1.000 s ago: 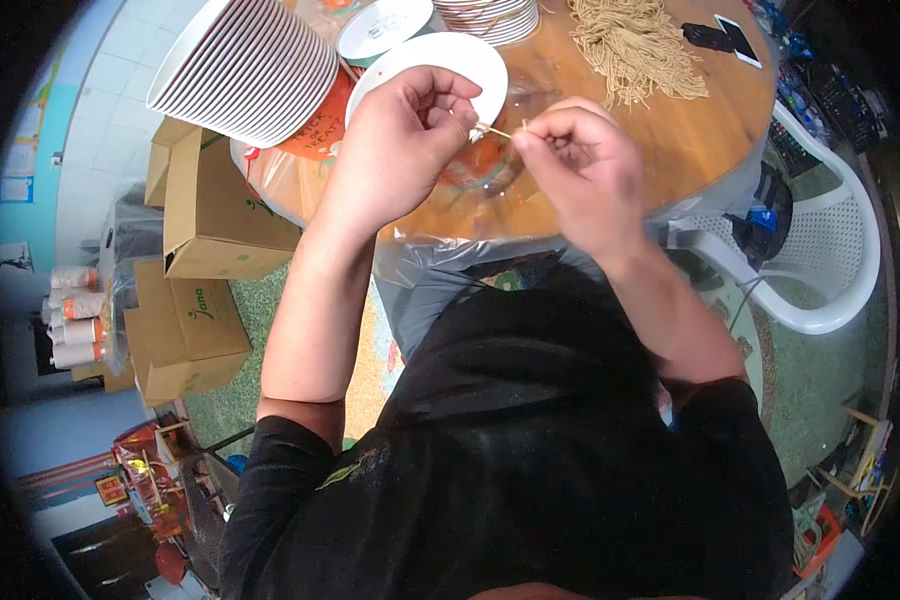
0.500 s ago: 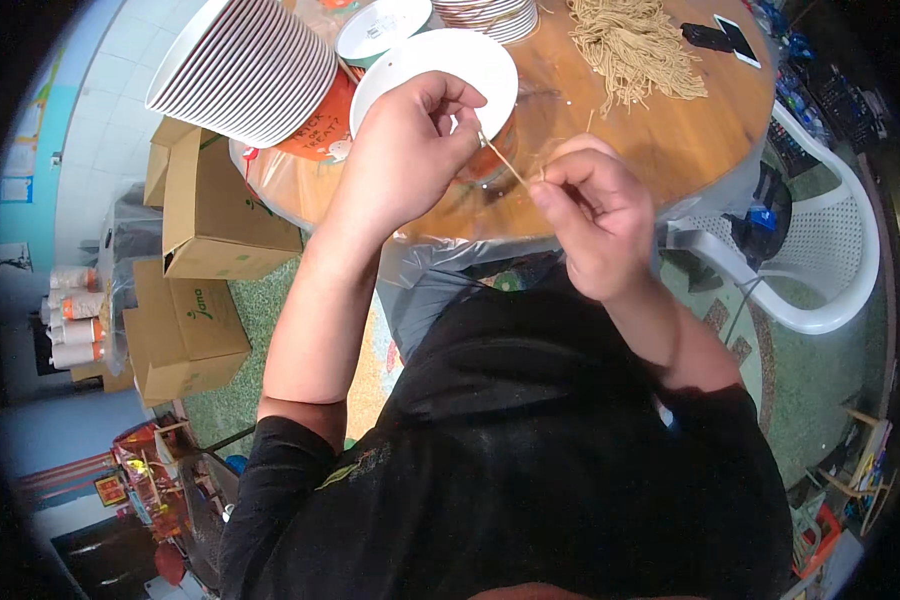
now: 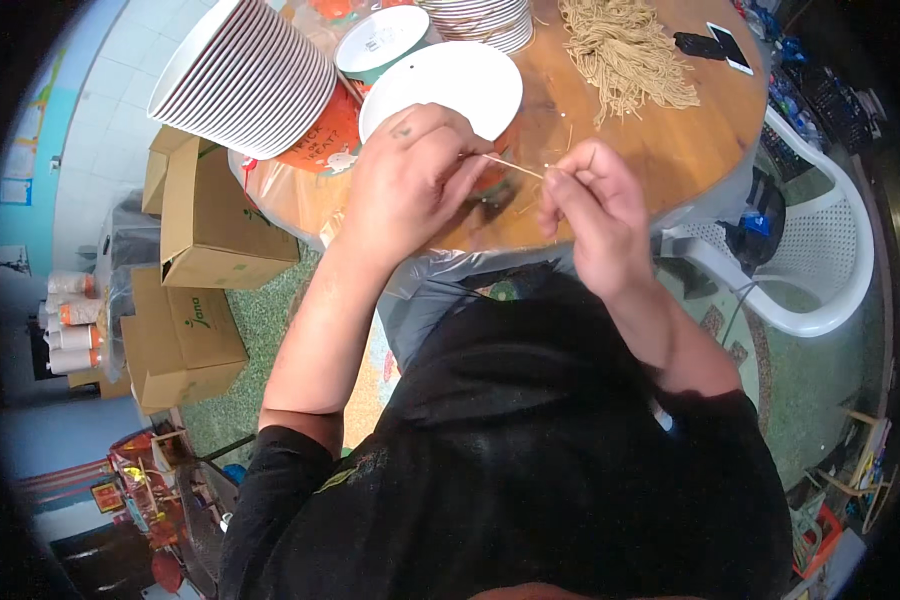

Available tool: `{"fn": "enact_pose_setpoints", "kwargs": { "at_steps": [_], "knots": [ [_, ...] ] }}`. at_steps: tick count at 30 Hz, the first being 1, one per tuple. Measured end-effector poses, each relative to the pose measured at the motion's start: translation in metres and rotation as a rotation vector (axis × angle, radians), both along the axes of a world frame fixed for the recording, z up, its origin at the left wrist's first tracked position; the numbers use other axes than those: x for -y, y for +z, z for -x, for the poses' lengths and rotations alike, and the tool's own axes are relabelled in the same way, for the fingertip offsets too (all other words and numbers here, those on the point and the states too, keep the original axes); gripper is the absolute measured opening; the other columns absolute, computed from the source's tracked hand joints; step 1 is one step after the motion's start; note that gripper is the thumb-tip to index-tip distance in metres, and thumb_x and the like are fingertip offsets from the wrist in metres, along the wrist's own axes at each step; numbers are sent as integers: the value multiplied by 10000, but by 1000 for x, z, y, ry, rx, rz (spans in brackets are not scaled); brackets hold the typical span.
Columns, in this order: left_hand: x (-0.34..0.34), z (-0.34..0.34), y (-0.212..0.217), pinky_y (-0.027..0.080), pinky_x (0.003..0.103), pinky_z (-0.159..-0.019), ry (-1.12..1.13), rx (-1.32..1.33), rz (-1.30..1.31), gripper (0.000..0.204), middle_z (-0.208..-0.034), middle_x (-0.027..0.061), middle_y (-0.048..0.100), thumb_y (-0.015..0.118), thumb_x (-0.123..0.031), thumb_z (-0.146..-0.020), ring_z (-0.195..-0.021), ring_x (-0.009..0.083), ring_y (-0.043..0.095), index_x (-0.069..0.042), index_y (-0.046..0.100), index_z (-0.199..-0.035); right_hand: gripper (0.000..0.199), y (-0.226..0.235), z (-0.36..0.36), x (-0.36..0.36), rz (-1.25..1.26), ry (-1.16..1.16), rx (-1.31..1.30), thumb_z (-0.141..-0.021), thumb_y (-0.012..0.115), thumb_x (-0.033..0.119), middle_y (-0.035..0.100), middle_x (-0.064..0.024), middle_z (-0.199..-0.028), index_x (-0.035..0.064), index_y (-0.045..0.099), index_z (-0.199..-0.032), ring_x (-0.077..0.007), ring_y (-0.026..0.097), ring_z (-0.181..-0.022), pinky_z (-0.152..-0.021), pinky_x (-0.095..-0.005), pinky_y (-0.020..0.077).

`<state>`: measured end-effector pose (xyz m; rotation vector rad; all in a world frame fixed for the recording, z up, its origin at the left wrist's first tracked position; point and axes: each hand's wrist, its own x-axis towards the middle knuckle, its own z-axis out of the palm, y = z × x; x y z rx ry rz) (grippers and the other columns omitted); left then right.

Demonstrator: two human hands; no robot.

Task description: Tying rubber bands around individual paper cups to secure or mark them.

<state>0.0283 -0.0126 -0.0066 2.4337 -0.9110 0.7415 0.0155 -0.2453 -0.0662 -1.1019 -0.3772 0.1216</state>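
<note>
A short tan cord (image 3: pixel 517 167) is stretched between my two hands above the near part of the round wooden table (image 3: pixel 540 215). My left hand (image 3: pixel 410 180) is closed and pinches one end, its back turned up. Thumb and fingers of my right hand (image 3: pixel 600 205) pinch the other end, where a small pale tip shows. Just beyond my left hand stands a paper bucket with a white round top (image 3: pixel 450 85), its lower side partly hidden by that hand. A heap of tan cords (image 3: pixel 625 55) lies farther back to the right.
A tall stack of nested paper buckets (image 3: pixel 245 85) leans at the left, near a smaller white-topped tub (image 3: pixel 380 40). More stacked buckets (image 3: pixel 485 22) stand at the back. A phone (image 3: pixel 730 48) lies at the right edge. Cardboard boxes (image 3: pixel 225 225) and a white plastic chair (image 3: pixel 820 220) flank the table.
My left hand has come down and turned so its back faces up more. The cord now runs flatter between my hands. My right hand has shifted little.
</note>
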Motion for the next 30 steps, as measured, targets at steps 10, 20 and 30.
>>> {"fn": "enact_pose_setpoints", "kwargs": {
  "at_steps": [10,20,30],
  "knots": [
    [-5,8,-10,540,426,-915,89,-75,127,143,-953,63,784,898,-121,-876,-913,300,752,-69,767,-898,99,9,10,-1,170,7,340,-1098,655,19,628,-24,-854,23,585,-1028,-91,569,-744,-703,-274,472],
    [-48,35,3,311,642,-1292,-13,-235,50,118,-1235,98,769,713,-70,-900,-1381,367,667,-90,612,-957,181,23,-55,51,858,-417,835,-991,774,63,755,-109,-947,83,781,-1171,-317,744,-827,-768,-422,594],
    [-66,47,-19,518,476,-1054,333,270,249,273,-1215,158,730,752,-11,-842,-1193,381,683,-63,702,-1105,176,7,-75,55,771,-419,325,-1056,806,172,787,-48,-899,14,849,-1123,-107,689,-769,-704,-271,537]
  ]
}}
